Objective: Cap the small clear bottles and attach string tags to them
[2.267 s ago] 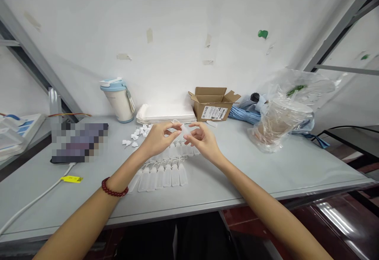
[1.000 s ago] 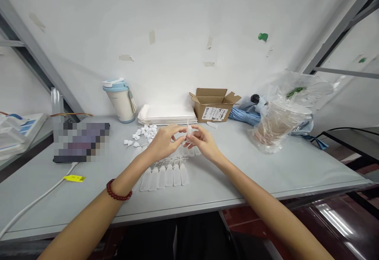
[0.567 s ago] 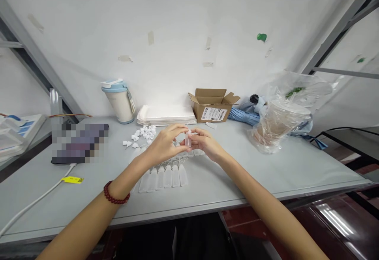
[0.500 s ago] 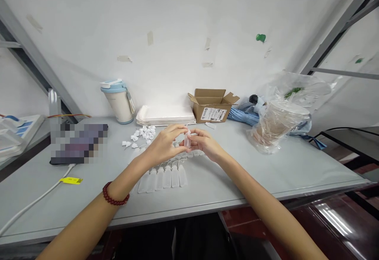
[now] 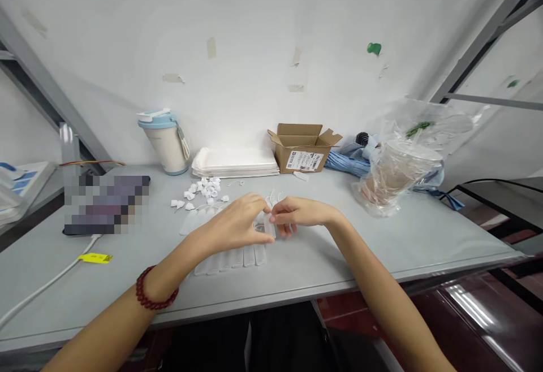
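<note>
A small translucent plastic bottle [image 5: 269, 226] is held low over the table, between my two hands. My left hand [image 5: 237, 222] grips it from the left, forefinger near its top and thumb near its bottom. My right hand [image 5: 302, 212] pinches it from the right near its upper end, fingertips partly hidden. Beneath and in front of my left hand, several similar bottles [image 5: 231, 260] lie side by side in a row. More bottles [image 5: 193, 222] lie farther back, partly covered by that hand. Loose white caps [image 5: 208, 187] are heaped behind them.
A stack of white sheets [image 5: 235, 164] and an open cardboard box [image 5: 302, 154] stand against the wall. To the left are a tumbler [image 5: 165, 143], a pixelated dark device [image 5: 106, 205] and its white cable [image 5: 46, 290]. A plastic-wrapped container [image 5: 394, 177] sits right.
Both hands have lowered with the bottle toward the table, beside the rows. My right wrist is now more bent, its fingers pointing left and down. The view has shifted slightly.
</note>
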Motion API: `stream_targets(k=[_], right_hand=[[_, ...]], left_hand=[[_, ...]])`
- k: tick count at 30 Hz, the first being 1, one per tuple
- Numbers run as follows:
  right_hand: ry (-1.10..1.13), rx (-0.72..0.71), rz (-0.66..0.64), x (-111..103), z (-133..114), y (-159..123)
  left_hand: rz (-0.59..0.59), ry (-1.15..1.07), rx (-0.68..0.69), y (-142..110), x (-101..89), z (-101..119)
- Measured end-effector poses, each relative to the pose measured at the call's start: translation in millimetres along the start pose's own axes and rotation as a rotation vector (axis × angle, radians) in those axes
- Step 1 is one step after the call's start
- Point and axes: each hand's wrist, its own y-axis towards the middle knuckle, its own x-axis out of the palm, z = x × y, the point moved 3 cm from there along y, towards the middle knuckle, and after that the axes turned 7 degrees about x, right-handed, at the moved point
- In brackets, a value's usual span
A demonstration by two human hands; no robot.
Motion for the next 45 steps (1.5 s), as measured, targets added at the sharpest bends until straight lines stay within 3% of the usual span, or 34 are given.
stream_targets(k=[5, 10, 24, 29, 32, 34, 37, 40, 42, 45], right_hand=[[-0.074, 0.079, -0.173, 7, 0, -3], [-0.083, 0.103, -0.254, 11, 2, 0], [-0.109, 0.149, -0.230, 12, 8, 8], [-0.119, 0.132, -0.212, 7, 9, 6], [-0.040, 0.080, -0.081, -6, 9, 3], [0.032, 0.018, 0.107, -20, 11, 4], [-0.010, -0.004, 0.565, -44, 22, 8], [-0.408, 0.225, 0.984, -64, 38, 12], [-0.497, 0.319, 1.057, -70, 50, 17], [-0.554, 0.388, 1.056, -73, 63, 21]], left_hand=[[-0.167, -0.032, 0.014, -3, 5.2, 10], [-0.223, -0.068, 0.013, -5, 10.8, 7], [-0.182, 0.079, -0.044, -3, 8.4, 11], [0.008, 0.090, -0.221, 0, -4.4, -11], [0.126, 0.148, -0.272, 2, -11.9, -32], [0.167, 0.186, -0.282, 2, -14.0, -46], [0.185, 0.248, -0.280, 2, -12.6, -66], [0.142, 0.263, -0.287, 1, -8.3, -83], [0.068, 0.238, -0.288, 1, -6.2, -94], [-0.040, 0.193, -0.295, 4, -7.4, -109]])
